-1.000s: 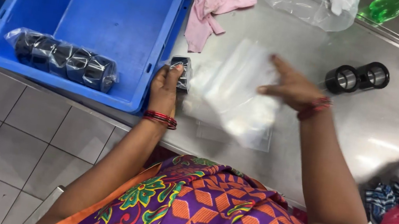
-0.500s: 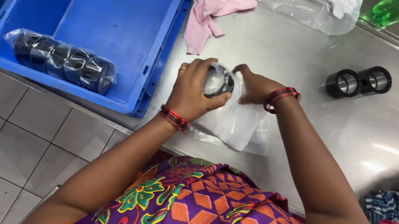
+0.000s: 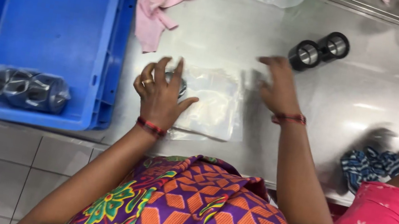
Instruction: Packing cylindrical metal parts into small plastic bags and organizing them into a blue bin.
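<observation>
At the centre of the frame the left hand (image 3: 159,95) rests on a clear plastic bag (image 3: 214,103) lying flat on the steel bench (image 3: 372,102), fingers over a small dark metal ring (image 3: 178,83). The right hand (image 3: 278,87) hovers spread just right of the bag. Two black cylindrical metal parts (image 3: 320,50) stand at upper right; a blue plastic crate (image 3: 110,34) fills the left.
</observation>
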